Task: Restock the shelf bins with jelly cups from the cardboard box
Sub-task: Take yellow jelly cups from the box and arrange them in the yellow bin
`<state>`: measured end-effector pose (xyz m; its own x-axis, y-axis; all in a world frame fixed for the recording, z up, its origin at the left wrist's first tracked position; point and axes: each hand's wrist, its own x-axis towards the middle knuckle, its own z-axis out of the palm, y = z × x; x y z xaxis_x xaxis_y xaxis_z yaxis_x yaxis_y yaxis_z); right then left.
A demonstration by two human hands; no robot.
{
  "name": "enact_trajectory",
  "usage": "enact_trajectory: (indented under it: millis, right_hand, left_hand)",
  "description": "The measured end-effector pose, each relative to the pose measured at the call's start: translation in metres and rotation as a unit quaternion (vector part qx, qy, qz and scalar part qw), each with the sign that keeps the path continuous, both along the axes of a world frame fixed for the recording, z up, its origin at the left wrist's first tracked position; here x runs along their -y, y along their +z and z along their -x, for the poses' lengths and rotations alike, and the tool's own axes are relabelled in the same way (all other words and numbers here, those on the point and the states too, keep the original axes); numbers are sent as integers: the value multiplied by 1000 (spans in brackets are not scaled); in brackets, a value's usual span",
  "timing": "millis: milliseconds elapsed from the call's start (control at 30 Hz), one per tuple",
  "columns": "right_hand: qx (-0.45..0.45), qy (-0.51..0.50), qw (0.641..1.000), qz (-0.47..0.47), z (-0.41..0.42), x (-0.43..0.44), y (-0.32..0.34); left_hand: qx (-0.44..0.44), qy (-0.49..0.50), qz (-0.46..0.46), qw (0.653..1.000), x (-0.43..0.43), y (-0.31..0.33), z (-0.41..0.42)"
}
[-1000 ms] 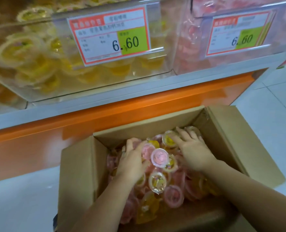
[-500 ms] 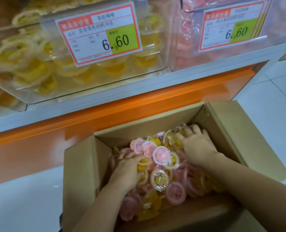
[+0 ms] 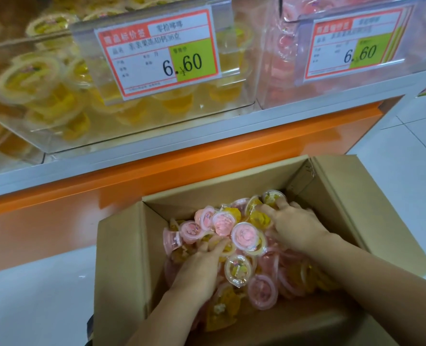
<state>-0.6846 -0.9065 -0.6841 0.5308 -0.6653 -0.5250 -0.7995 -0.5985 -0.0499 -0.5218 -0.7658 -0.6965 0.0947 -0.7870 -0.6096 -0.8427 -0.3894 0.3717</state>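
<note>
One box, two hands in it: left hand, right hand. At least two bins: yellow bin, pink bin. Two tags: first tag, second tag. Cups, pink and yellow, too many to count

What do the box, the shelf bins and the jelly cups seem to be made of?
Box: brown cardboard, matte; folded flaps and creases show. Shelf bins: clear rigid plastic, perhaps acrylic, glossy; the cups inside show through, with reflections. Jelly cups: thin clear plastic, seemingly with printed film lids; pink and yellow jelly shows through.
</note>
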Motion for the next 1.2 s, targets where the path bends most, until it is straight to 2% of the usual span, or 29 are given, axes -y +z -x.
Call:
enact_trajectory:
  millis: [267,533,700,800,933,1067,1200]
  right_hand:
    - [8,90,994,-55,11,17,15]
    - [94,18,990,-106,-5,7,7]
    - [74,7,975,-211,8,3,7]
    - [38,60,982,-176,13,2,7]
    - [36,97,988,-112,17,-2,2]
    - [64,87,989,-99,22,-2,-1]
    - [133,17,984,-120,27,2,7]
  left_hand:
    - [-48,49,47,997,6,-9,-8]
    - [-128,130,99,978,0,-9,-10]
    - [-150,163,101,970,-3,-2,-9]
    - [-155,164,100,969,-5,4,-8]
    - [-168,174,107,964,-11,8,-7]
    - [-181,186,116,959,-15,13,-8]
    - [-193,193,121,954,-17,21,-13]
